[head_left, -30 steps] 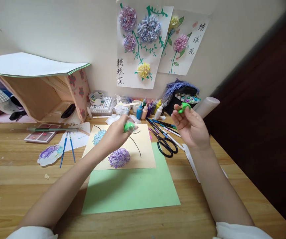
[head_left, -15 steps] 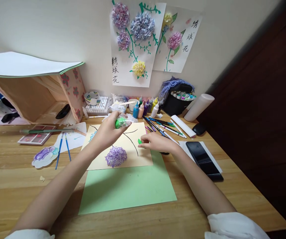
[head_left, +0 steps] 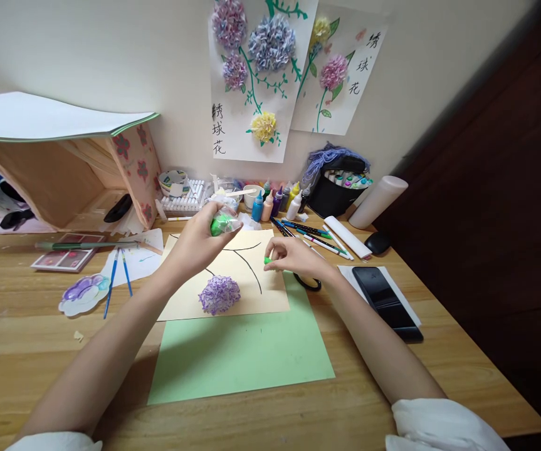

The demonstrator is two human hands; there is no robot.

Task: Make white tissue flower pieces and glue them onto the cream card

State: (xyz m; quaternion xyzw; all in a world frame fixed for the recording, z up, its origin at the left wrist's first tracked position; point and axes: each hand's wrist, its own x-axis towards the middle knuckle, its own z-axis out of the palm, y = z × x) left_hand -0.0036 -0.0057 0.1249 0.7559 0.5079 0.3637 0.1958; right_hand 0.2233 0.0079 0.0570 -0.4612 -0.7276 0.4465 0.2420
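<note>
My left hand (head_left: 197,241) grips a clear plastic bag with a lump of bright green clay (head_left: 222,225) in it, above the upper part of the cream paper (head_left: 270,297). Between the thumb and fingertips of my right hand (head_left: 296,258) is a small piece of green clay (head_left: 267,260), just over the paper's right side. Black curved stem lines run across the cream sheet. A raised purple and white flower (head_left: 219,295) sits at its lower middle. My left hand and forearm hide the sheet's left part. Under it lies a larger green sheet (head_left: 246,360).
Paint bottles (head_left: 267,205), pens (head_left: 320,235) and scissors (head_left: 308,283), partly covered by my right hand, lie beyond. A phone (head_left: 385,300) rests on the right. Brushes (head_left: 113,288) and a paint palette (head_left: 84,294) lie left. Flower pictures (head_left: 251,141) hang on the wall.
My right hand has come down and left from a raised, palm-up position to the cream paper, still pinching green clay. My left hand has shifted slightly left with the bag. The view has also shifted.
</note>
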